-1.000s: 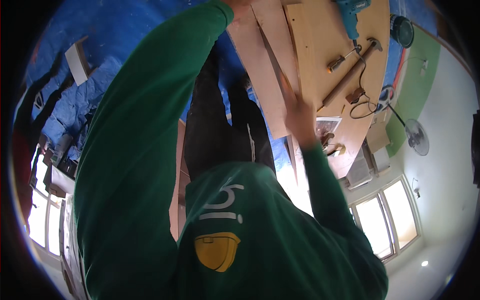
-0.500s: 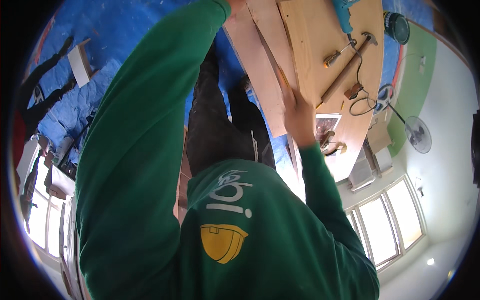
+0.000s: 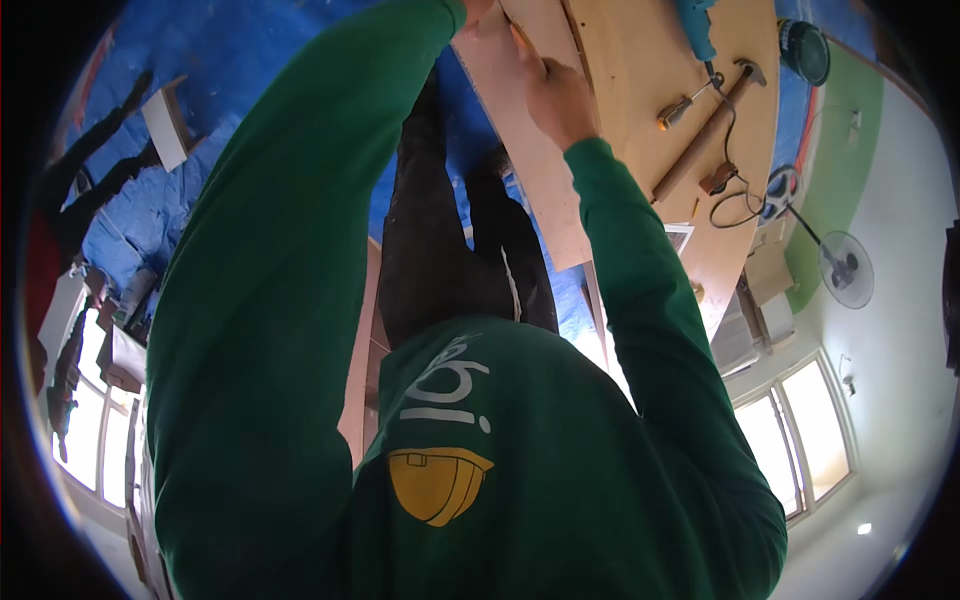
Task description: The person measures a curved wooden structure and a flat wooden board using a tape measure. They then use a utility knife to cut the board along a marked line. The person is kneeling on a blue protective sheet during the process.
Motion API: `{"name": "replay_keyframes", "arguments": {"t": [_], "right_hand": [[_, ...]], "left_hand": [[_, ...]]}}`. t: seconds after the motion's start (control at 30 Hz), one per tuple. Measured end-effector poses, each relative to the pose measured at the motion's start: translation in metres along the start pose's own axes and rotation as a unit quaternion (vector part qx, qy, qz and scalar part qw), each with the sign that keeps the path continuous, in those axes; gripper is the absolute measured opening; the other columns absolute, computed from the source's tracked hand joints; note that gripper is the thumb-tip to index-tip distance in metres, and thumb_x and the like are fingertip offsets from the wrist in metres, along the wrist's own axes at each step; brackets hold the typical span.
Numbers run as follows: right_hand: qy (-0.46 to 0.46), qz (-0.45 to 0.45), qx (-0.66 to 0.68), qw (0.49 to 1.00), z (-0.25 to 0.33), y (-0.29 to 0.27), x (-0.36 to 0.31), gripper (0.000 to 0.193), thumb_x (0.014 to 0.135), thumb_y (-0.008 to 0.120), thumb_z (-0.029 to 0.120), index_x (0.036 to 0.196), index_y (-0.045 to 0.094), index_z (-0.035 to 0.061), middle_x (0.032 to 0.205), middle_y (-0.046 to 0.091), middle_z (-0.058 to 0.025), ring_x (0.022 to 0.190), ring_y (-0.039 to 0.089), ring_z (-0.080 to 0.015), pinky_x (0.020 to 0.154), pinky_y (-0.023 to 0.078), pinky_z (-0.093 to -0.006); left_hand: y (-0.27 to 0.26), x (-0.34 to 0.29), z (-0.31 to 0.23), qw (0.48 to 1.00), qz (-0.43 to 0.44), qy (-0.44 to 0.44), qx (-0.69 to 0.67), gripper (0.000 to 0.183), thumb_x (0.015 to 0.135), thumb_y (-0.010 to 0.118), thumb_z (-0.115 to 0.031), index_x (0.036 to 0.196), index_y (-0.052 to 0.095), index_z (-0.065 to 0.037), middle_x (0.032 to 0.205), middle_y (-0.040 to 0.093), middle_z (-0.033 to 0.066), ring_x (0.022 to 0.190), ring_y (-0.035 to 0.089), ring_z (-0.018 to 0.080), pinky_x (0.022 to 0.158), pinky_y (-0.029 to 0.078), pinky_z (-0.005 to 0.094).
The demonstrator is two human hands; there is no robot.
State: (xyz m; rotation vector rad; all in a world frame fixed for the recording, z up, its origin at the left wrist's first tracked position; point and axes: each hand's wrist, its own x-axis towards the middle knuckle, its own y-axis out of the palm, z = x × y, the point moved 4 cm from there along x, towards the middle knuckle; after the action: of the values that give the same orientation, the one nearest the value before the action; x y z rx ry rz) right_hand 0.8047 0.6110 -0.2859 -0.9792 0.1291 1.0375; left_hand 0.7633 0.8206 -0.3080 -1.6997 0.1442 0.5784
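Note:
My right hand (image 3: 560,103) is closed round a thin yellow pencil (image 3: 519,36), whose tip points to the far left over a long plywood strip (image 3: 553,215). Only a bit of my left hand (image 3: 479,9) shows at the top edge, by the far end of that strip; its fingers are cut off. Right of my right hand lies a wider wooden board (image 3: 635,110). On it rest a claw hammer (image 3: 702,142), a screwdriver (image 3: 675,112) and a teal power tool (image 3: 696,28) with a dark cord.
A dark green can (image 3: 803,52) stands past the board's right edge, and a fan (image 3: 846,268) stands farther right. Blue sheeting (image 3: 290,50) covers the floor. On the left are a white panel (image 3: 165,125) and another person's dark-clad legs (image 3: 95,165).
My right hand has moved away from my body and a little left along the strip, with the pencil in it. My left arm stays nearly where it was.

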Motion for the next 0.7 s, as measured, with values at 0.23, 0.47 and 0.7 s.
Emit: {"name": "replay_keyframes", "arguments": {"t": [0.23,0.47,0.7], "right_hand": [[0.185,0.062,-0.019,0.981,-0.042,-0.115,-0.247,0.039,0.108,0.051,0.027,0.131,0.067,-0.0009,0.066,0.062,-0.0131,0.056,0.063,-0.0211,0.053,0.048,-0.0366],[-0.129,0.037,-0.194,0.972,-0.079,-0.066,-0.172,0.038,0.104,0.053,0.022,0.138,0.057,0.0059,0.108,0.072,-0.0231,0.080,0.070,-0.0425,0.065,0.057,-0.0483],[0.039,0.022,-0.006,0.999,-0.018,-0.030,-0.070,0.048,0.106,0.048,0.044,0.119,0.069,0.0031,0.089,0.070,-0.0283,0.085,0.067,-0.0495,0.075,0.054,-0.0547]], "left_hand": [[0.002,0.005,0.009,0.999,0.037,-0.010,-0.007,0.117,0.071,0.091,-0.041,0.166,0.022,-0.038,0.175,0.008,0.0152,0.161,0.008,0.0385,0.125,0.018,0.0658],[0.001,0.014,0.001,0.997,0.043,0.019,-0.058,0.114,0.074,0.090,-0.037,0.166,0.022,-0.037,0.175,0.006,0.0152,0.161,0.008,0.0384,0.125,0.017,0.0659],[-0.014,-0.006,0.001,0.999,0.045,-0.002,-0.009,0.110,0.077,0.088,-0.033,0.166,0.022,-0.035,0.175,0.006,0.0161,0.161,0.008,0.0388,0.125,0.017,0.0653]]}}
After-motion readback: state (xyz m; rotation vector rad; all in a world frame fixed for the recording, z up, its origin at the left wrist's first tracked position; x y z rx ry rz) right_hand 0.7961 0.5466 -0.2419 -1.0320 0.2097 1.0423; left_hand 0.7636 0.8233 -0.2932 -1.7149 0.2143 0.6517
